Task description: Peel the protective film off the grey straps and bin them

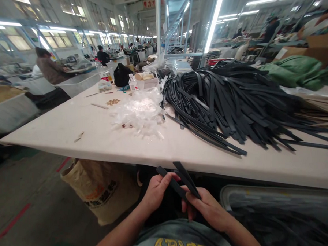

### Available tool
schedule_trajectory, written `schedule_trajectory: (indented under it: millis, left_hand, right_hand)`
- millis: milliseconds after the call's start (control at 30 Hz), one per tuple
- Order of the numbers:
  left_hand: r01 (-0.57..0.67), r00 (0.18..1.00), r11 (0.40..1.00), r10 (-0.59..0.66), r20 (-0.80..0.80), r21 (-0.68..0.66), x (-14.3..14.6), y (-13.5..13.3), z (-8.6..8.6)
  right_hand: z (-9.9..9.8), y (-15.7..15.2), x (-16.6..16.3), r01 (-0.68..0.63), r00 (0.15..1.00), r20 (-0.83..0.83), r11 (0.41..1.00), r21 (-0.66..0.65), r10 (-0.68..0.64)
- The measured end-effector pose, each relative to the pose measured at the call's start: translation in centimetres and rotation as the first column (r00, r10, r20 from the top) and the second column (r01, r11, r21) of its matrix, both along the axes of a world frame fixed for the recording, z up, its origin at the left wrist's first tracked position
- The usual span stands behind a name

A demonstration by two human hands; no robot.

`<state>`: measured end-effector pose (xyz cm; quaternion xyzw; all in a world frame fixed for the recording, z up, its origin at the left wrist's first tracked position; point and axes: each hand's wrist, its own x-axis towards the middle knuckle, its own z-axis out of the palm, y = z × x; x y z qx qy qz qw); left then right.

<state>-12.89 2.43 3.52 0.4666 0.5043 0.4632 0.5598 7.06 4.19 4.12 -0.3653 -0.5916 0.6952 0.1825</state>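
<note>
Between my hands, just off the table's front edge, are black flat straps (187, 179) with their cut ends pointing up and away from me. My left hand (157, 190) pinches one strap near its end, thumb on top. Closed around the straps lower down is my right hand (203, 206), its thumb pressed over them. Where the straps run below my hands is hidden. A large heap of similar black straps (231, 101) lies on the table (56, 132), beyond my hands and to the right.
Clear plastic bags (143, 107) lie mid-table, beside small brass-coloured pieces (113, 102). A plastic bottle (133, 82) and a black bag (122, 75) stand farther back. Below the edge are a woven sack (102, 189) at left and a bin (248, 193) holding dark material at right.
</note>
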Motion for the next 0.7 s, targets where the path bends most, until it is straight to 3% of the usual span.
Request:
schedule_trajectory:
  millis: [133,200,267,333,400,467,700]
  left_hand:
    - [0.068,0.989,0.994,-0.057,-0.137,0.082,-1.9,2.5,-0.7]
    - [0.056,0.945,0.975,0.018,-0.328,0.217,-3.1,5.2,-0.8]
    - [0.049,0.816,0.932,0.169,-0.553,0.359,-4.2,8.6,-0.7]
    - [0.081,0.621,0.903,0.286,-0.730,0.423,-5.0,11.9,-0.4]
    - [0.131,0.443,0.900,0.321,-0.837,0.415,-5.3,14.5,-0.1]
    - [0.171,0.338,0.912,0.300,-0.892,0.372,-5.4,16.2,0.1]
    - [0.152,0.326,0.918,0.303,-0.896,0.365,-5.9,16.9,-0.2]
  right_hand:
    - [-0.7,0.1,0.9,0.120,0.993,0.026,0.992,-0.026,-0.119]
    - [-1.2,0.0,1.4,0.171,0.985,-0.004,0.983,-0.069,-0.171]
    - [-1.7,-0.2,1.8,0.252,0.965,-0.043,0.959,-0.127,-0.259]
    - [-2.2,-0.7,2.1,0.338,0.933,-0.056,0.921,-0.193,-0.354]
    - [-2.7,-1.2,2.4,0.386,0.910,-0.049,0.884,-0.263,-0.412]
    - [-3.2,-1.8,2.8,0.402,0.897,-0.047,0.856,-0.324,-0.439]
    - [-3.9,-2.0,3.8,0.457,0.844,-0.087,0.793,-0.403,-0.530]
